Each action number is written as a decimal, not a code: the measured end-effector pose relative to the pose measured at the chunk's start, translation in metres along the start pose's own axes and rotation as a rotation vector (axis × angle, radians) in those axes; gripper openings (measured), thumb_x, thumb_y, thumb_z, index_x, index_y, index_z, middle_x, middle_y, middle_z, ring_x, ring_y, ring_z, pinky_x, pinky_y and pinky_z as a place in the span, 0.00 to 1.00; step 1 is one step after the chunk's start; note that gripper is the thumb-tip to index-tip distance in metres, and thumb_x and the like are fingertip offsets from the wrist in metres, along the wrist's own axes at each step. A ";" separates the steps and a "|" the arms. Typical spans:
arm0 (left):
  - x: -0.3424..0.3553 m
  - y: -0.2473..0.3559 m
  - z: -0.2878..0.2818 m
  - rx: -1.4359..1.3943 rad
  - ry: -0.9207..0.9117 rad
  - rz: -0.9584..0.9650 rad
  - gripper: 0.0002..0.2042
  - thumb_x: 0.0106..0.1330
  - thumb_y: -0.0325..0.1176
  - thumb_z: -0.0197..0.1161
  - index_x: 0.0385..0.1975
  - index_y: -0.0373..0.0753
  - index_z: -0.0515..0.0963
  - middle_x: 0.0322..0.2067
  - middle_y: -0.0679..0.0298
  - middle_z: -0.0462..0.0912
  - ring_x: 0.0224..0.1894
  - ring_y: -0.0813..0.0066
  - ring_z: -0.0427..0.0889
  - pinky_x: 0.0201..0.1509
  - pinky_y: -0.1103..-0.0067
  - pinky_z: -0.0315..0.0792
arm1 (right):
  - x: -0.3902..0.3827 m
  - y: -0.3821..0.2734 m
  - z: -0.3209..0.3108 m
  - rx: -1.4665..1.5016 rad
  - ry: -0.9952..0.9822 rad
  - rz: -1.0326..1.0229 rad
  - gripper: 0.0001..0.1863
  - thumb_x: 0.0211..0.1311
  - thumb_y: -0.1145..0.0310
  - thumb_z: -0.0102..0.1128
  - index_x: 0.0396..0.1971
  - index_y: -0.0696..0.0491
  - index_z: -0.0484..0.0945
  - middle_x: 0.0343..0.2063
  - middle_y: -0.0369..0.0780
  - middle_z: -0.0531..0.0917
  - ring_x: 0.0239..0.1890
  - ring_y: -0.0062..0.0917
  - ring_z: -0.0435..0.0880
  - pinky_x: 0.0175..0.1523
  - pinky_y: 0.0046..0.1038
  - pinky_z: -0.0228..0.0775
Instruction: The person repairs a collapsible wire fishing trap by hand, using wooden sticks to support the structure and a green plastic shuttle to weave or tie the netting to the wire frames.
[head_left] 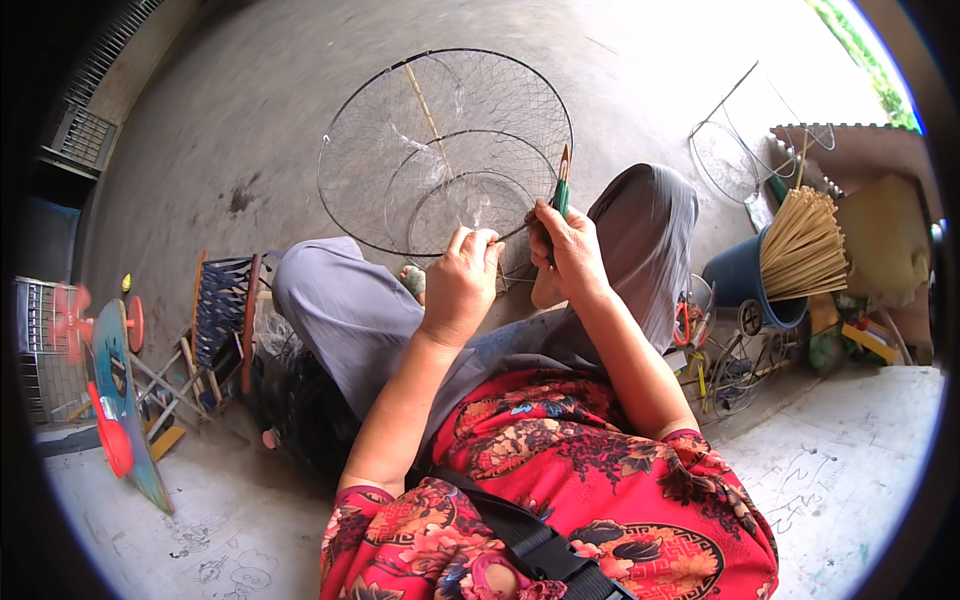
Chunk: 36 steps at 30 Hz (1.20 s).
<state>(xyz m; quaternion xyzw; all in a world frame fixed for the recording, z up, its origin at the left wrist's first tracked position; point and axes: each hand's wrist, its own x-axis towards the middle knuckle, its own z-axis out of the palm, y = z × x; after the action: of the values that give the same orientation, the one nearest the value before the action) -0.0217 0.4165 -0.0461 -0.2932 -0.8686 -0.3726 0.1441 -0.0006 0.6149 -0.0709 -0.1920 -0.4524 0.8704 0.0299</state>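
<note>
A round hoop net [420, 150] with dark rings and fine mesh stands in front of my knees, and a thin bamboo stick [428, 108] runs through it. My left hand [465, 278] is closed in a pinch at the near edge of the net, though the strand between its fingertips is too fine to make out. Just right of it, my right hand [572, 250] is wrapped round a netting needle [563, 180], green along its body with a pointed brown tip facing up. The right fingers also touch the net's rim.
On the right, a blue bucket [735, 265] holds a bundle of thin wooden sticks [800, 240]; wire hoops [725, 160] lie beyond it. A skateboard [125, 400] leans at the left by a folding stool [222, 310]. A small wheeled metal frame [740, 370] stands near my right knee.
</note>
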 end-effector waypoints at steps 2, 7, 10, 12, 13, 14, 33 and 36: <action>-0.002 -0.002 -0.011 0.072 -0.059 0.036 0.06 0.79 0.29 0.73 0.49 0.40 0.83 0.40 0.58 0.86 0.35 0.50 0.91 0.37 0.62 0.84 | -0.005 0.004 -0.001 0.011 -0.044 0.017 0.15 0.89 0.60 0.66 0.42 0.57 0.84 0.26 0.35 0.82 0.21 0.16 0.74 0.24 0.24 0.66; -0.001 -0.012 -0.024 0.065 -0.080 0.028 0.05 0.79 0.28 0.72 0.48 0.39 0.83 0.40 0.59 0.86 0.34 0.55 0.92 0.35 0.64 0.84 | -0.017 0.013 -0.007 -0.108 -0.096 -0.010 0.19 0.93 0.55 0.60 0.43 0.56 0.83 0.27 0.37 0.84 0.24 0.19 0.80 0.28 0.26 0.73; 0.001 -0.017 -0.015 -0.031 -0.106 -0.074 0.03 0.81 0.27 0.71 0.47 0.37 0.84 0.39 0.60 0.86 0.31 0.62 0.93 0.34 0.67 0.83 | -0.029 0.010 -0.023 -0.590 -0.045 -0.264 0.20 0.95 0.54 0.54 0.51 0.58 0.81 0.27 0.41 0.89 0.29 0.28 0.91 0.37 0.33 0.82; 0.001 -0.021 -0.016 -0.084 -0.032 -0.076 0.03 0.82 0.26 0.71 0.47 0.36 0.84 0.39 0.61 0.86 0.30 0.68 0.94 0.34 0.71 0.82 | -0.051 0.003 -0.025 -0.955 -0.061 -0.400 0.16 0.93 0.58 0.53 0.53 0.57 0.79 0.25 0.42 0.91 0.29 0.39 0.94 0.36 0.41 0.84; 0.001 -0.021 -0.019 -0.126 -0.067 -0.143 0.03 0.82 0.25 0.71 0.48 0.35 0.84 0.39 0.61 0.86 0.31 0.68 0.94 0.34 0.72 0.82 | -0.059 0.001 -0.028 -1.084 -0.104 -0.425 0.15 0.93 0.59 0.54 0.54 0.56 0.78 0.26 0.43 0.91 0.29 0.44 0.94 0.35 0.44 0.84; 0.004 -0.020 -0.020 -0.151 -0.079 -0.153 0.03 0.82 0.25 0.71 0.48 0.35 0.84 0.39 0.61 0.86 0.31 0.69 0.93 0.35 0.72 0.82 | -0.061 0.008 -0.034 -1.107 -0.166 -0.374 0.15 0.92 0.58 0.55 0.55 0.56 0.77 0.24 0.45 0.90 0.28 0.46 0.93 0.34 0.46 0.83; 0.018 0.001 -0.027 -0.288 -0.201 -0.285 0.10 0.80 0.22 0.69 0.57 0.34 0.87 0.41 0.59 0.85 0.30 0.71 0.92 0.35 0.71 0.82 | -0.026 0.041 -0.042 -1.262 -0.590 -0.241 0.22 0.87 0.50 0.63 0.64 0.53 0.78 0.25 0.56 0.86 0.29 0.59 0.89 0.34 0.58 0.79; 0.023 0.007 -0.030 -0.284 -0.211 -0.285 0.10 0.80 0.22 0.68 0.57 0.34 0.87 0.41 0.60 0.85 0.30 0.72 0.91 0.34 0.71 0.82 | -0.020 0.042 -0.046 -1.226 -0.582 -0.222 0.23 0.87 0.49 0.63 0.63 0.53 0.78 0.24 0.56 0.85 0.30 0.62 0.88 0.35 0.60 0.79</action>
<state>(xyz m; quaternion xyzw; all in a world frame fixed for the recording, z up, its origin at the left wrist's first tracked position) -0.0343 0.4077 -0.0112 -0.2222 -0.8503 -0.4751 -0.0445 0.0397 0.6214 -0.1227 0.1149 -0.8697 0.4653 -0.1181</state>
